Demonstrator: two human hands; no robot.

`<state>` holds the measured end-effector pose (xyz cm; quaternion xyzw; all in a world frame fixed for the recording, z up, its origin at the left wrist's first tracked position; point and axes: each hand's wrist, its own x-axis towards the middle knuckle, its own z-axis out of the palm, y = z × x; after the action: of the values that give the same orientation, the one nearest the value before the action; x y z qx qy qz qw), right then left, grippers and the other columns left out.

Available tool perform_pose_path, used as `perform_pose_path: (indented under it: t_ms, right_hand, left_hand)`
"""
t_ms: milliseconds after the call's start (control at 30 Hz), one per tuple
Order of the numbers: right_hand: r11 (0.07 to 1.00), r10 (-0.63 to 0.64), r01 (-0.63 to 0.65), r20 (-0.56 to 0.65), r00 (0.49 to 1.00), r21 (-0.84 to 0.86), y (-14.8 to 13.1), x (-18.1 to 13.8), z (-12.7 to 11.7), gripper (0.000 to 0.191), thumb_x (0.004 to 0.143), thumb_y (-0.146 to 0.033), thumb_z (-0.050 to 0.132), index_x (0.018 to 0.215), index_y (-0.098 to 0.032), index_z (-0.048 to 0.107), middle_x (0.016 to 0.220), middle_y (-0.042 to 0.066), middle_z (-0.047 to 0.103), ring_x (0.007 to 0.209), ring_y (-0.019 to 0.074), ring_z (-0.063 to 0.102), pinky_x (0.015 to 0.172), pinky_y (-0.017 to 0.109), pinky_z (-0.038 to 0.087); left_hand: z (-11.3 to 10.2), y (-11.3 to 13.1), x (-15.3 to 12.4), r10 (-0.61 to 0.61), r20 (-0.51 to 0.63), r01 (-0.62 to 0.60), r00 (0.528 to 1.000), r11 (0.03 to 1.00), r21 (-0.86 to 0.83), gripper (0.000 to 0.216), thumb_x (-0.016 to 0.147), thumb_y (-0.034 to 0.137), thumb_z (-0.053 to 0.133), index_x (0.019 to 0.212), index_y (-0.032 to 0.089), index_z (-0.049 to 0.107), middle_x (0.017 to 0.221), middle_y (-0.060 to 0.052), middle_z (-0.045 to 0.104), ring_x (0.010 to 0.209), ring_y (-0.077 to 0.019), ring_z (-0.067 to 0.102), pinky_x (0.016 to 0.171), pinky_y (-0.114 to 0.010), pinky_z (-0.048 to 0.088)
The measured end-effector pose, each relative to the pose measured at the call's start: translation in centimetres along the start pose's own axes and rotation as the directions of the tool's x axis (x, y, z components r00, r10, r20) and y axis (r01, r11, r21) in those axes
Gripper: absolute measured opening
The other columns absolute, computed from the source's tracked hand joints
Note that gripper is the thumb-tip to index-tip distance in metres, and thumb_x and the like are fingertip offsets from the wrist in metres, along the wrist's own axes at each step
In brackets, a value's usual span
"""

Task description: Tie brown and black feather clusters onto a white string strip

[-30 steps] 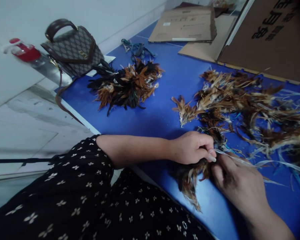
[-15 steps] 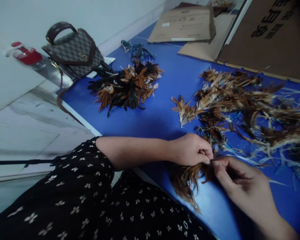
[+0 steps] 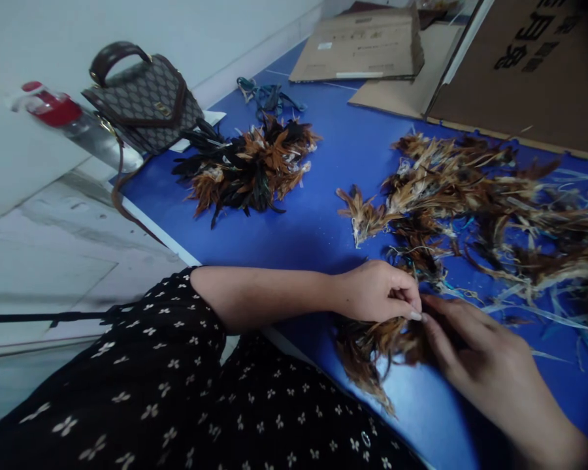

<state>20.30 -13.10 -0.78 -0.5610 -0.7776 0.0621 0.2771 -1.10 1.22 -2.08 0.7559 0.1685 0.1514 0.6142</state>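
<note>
My left hand [image 3: 375, 292] is closed in a pinch on a bunch of brown feathers [image 3: 372, 352] that fans out toward the near edge of the blue table [image 3: 333, 156]. My right hand [image 3: 480, 359] meets it fingertip to fingertip, fingers pinched at the same bunch's bound end. A loose pale strip [image 3: 534, 313] trails off to the right from where the hands meet. A wide heap of brown and tan feathers [image 3: 480, 196] lies just beyond both hands.
A neat pile of dark and orange feathers [image 3: 247, 166] sits at the left. A patterned handbag [image 3: 144, 98] and a red-capped bottle [image 3: 73, 121] stand at the table's left end. Flattened cardboard boxes [image 3: 367, 46] and a large carton [image 3: 529, 72] lie at the back.
My right hand let go of the pale strip it was pulling taut and moved its fingers back to the bunch's bound end. My left hand stayed pinched on the feathers.
</note>
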Motion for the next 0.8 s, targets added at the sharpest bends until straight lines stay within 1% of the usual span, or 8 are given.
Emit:
perform_pose_path:
  t_ms: [100, 167, 267, 367, 467, 600, 700, 800]
  right_hand:
    - [1.000, -0.023, 0.023, -0.025, 0.999, -0.001, 0.1, 0.2, -0.2, 0.017, 0.111, -0.030, 0.064, 0.126, -0.027, 0.073, 0.108, 0.006, 0.080, 0.087, 0.0199, 0.080, 0.077, 0.033, 0.065]
    - [1.000, -0.017, 0.017, -0.032, 0.999, 0.001, -0.1, 0.4, -0.5, 0.012, 0.111, -0.030, 0.064, 0.120, -0.027, 0.073, 0.107, 0.005, 0.079, 0.088, 0.0197, 0.079, 0.078, 0.033, 0.064]
    - [0.999, 0.015, -0.014, -0.017, 1.000, 0.028, -0.3, 0.4, -0.9, 0.020, 0.111, -0.035, 0.066, 0.127, -0.028, 0.075, 0.121, 0.008, 0.080, 0.106, 0.0240, 0.080, 0.089, 0.037, 0.065]
    - [1.000, 0.003, -0.003, 0.016, 1.000, 0.003, -0.1, 0.0, -0.6, 0.033, 0.110, -0.039, 0.067, 0.140, -0.027, 0.072, 0.127, 0.008, 0.081, 0.105, 0.0251, 0.082, 0.086, 0.037, 0.066]
    - [0.998, -0.023, 0.023, 0.005, 1.000, -0.050, 0.2, -0.2, 0.0, 0.025, 0.110, -0.032, 0.068, 0.133, -0.027, 0.074, 0.120, 0.005, 0.082, 0.093, 0.0207, 0.082, 0.079, 0.034, 0.064]
    - [0.998, -0.003, -0.001, -0.065, 0.998, -0.058, -0.1, 0.0, -0.3, 0.015, 0.108, -0.028, 0.070, 0.121, -0.026, 0.075, 0.113, 0.005, 0.081, 0.091, 0.0178, 0.079, 0.078, 0.030, 0.060]
    - [0.995, -0.014, 0.002, -0.107, 0.994, -0.104, -0.8, 0.0, -1.0, 0.014, 0.106, -0.028, 0.072, 0.120, -0.025, 0.076, 0.109, 0.004, 0.081, 0.085, 0.0169, 0.078, 0.074, 0.031, 0.057]
    - [0.994, -0.037, 0.025, -0.116, 0.993, -0.107, -1.4, -0.1, -1.3, 0.011, 0.105, -0.026, 0.073, 0.116, -0.027, 0.075, 0.105, 0.003, 0.081, 0.083, 0.0172, 0.078, 0.071, 0.032, 0.057]
  left_hand:
    - [0.3, -0.3, -0.1, -0.009, -0.023, 0.008, 1.000, 0.999, -0.034, 0.019, 0.094, 0.034, 0.081, 0.094, 0.015, 0.078, 0.090, -0.007, 0.081, 0.084, -0.0149, 0.074, 0.082, -0.029, 0.057]
    - [0.4, -0.5, -0.1, -0.013, -0.034, 0.011, 0.999, 0.998, -0.058, 0.018, 0.093, 0.033, 0.083, 0.092, 0.015, 0.077, 0.089, -0.007, 0.081, 0.083, -0.0150, 0.074, 0.081, -0.029, 0.058]
    - [0.5, -0.5, 0.0, -0.033, -0.034, 0.030, 0.999, 0.996, -0.082, 0.017, 0.091, 0.030, 0.085, 0.090, 0.016, 0.076, 0.088, -0.006, 0.081, 0.082, -0.0144, 0.073, 0.081, -0.029, 0.058]
    - [0.5, -0.6, 0.0, -0.050, -0.041, 0.045, 0.998, 0.993, -0.106, 0.014, 0.091, 0.027, 0.085, 0.092, 0.016, 0.077, 0.089, -0.006, 0.081, 0.083, -0.0140, 0.073, 0.082, -0.029, 0.058]
    - [0.7, -0.8, 0.0, -0.044, -0.051, 0.036, 0.998, 0.989, -0.141, 0.014, 0.092, 0.027, 0.086, 0.092, 0.016, 0.077, 0.090, -0.006, 0.081, 0.086, -0.0145, 0.074, 0.084, -0.030, 0.059]
    - [0.9, -0.8, 0.1, -0.085, -0.061, 0.072, 0.994, 0.978, -0.197, 0.016, 0.086, 0.023, 0.091, 0.090, 0.015, 0.077, 0.090, -0.006, 0.081, 0.086, -0.0143, 0.074, 0.084, -0.029, 0.059]
    - [0.7, -0.7, 0.4, -0.139, -0.075, 0.108, 0.987, 0.939, -0.327, 0.024, 0.078, 0.023, 0.097, 0.085, 0.014, 0.076, 0.088, -0.006, 0.080, 0.084, -0.0128, 0.072, 0.082, -0.029, 0.059]
    - [0.3, -0.7, 0.8, -0.235, -0.059, 0.178, 0.970, 0.855, -0.488, 0.037, 0.066, 0.026, 0.105, 0.080, 0.012, 0.074, 0.088, -0.007, 0.082, 0.076, -0.0107, 0.070, 0.076, -0.028, 0.058]
